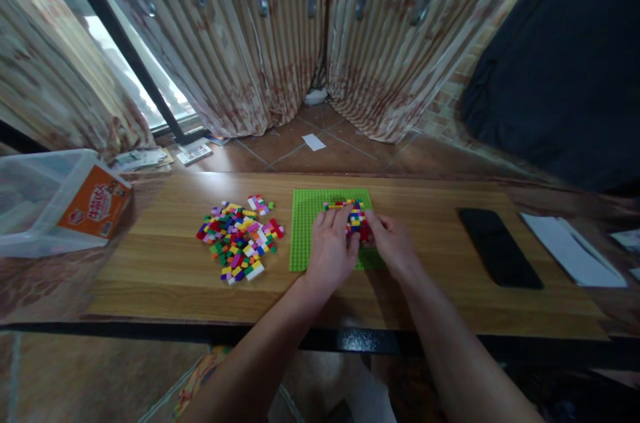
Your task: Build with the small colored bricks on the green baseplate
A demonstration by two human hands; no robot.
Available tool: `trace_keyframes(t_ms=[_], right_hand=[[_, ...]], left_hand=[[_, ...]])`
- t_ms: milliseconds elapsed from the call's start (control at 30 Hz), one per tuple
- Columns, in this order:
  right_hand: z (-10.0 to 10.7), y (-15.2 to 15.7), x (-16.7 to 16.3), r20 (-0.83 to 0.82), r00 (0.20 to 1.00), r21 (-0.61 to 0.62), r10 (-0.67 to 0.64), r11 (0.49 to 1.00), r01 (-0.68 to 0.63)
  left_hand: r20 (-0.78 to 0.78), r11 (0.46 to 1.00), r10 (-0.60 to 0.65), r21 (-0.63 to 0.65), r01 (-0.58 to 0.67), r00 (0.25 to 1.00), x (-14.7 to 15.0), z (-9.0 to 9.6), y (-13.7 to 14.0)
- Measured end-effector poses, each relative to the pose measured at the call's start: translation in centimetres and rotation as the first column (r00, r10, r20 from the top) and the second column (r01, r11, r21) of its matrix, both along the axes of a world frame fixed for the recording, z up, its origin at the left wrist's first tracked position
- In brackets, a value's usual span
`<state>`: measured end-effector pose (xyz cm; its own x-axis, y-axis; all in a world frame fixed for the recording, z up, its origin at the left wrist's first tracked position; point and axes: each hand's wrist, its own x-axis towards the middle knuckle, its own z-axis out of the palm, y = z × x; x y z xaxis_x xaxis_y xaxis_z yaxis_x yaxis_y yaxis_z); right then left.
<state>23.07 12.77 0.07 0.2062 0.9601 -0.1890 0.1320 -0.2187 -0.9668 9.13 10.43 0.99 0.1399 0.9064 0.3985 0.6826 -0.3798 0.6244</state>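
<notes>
A colourful build of toy building bricks [356, 216] stands on a green studded baseplate [303, 230] in the middle of the table. My left hand [331, 243] lies over the build's left side, fingers curved together on it and thumb at its near side. From the right, my right hand [393, 242] grips the build's right edge between thumb and fingers. Both hands cover part of the build and of the baseplate, so any single brick in the fingertips is hidden. Left of the baseplate spreads a loose pile of small mixed-colour bricks [240, 236].
A black phone [500, 248] and white papers [573, 250] lie at the right of the wooden table [165, 283]. Beyond its left end stands a clear plastic bin [47, 236] with an orange label. Striped curtains [280, 63] hang behind; a paper slip [313, 142] is on the floor.
</notes>
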Motion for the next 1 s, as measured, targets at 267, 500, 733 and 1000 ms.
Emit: trace_keyframes(t_ms=[267,500,733,1000], right_hand=[[-0.4,-0.6,0.7,-0.153,0.988,-0.026,-0.023,0.999,0.019],[-0.5,-0.3,2.6,0.268,0.963,0.107,0.016,0.993,-0.046],[0.4,-1.2,2.6,0.534,0.815,0.102,0.226,0.939,-0.327],[0.7,-1.9,1.6,0.680,0.687,0.100,0.258,0.895,-0.435]], left_hand=[[0.005,0.998,-0.057,-0.006,0.057,0.998,-0.6,0.1,-0.1],[-0.020,0.998,-0.064,-0.008,0.064,0.998,-0.9,0.3,0.1],[-0.027,0.999,-0.040,-0.009,0.040,0.999,-1.7,0.8,0.4],[-0.031,1.000,-0.029,0.005,0.029,0.999,-1.7,0.7,0.4]])
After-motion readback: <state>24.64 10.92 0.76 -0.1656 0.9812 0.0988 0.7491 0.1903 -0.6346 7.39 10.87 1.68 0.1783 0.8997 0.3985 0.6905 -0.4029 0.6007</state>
